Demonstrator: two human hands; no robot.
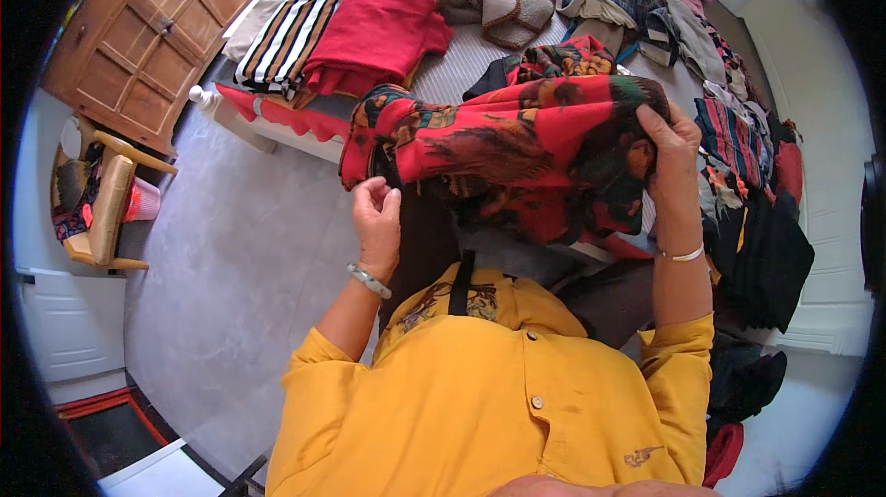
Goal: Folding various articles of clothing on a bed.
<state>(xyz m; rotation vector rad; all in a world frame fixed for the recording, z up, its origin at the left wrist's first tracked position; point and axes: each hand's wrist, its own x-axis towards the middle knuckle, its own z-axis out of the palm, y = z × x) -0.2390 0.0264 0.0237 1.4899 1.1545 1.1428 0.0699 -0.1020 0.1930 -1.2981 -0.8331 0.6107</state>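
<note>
A red garment (517, 142) with black, green and brown patterning stretches between my hands above my lap, its far part resting at the bed's edge. My right hand (669, 142) grips its right end, with the thumb on top and the other fingers behind the cloth. At the garment's lower left end, my left hand (377, 220) is closed, thumb against curled fingers, pinching at the edge. The exact bit of cloth between those fingertips is hidden.
Beyond the garment lies a bed (461, 63) with a folded red cloth (378, 40), a folded striped cloth (288, 40) and a grey-beige blanket (503, 3). Heaped clothes (738, 128) line the right side. A wooden chair (113, 206) and a wooden cabinet (148, 31) stand left.
</note>
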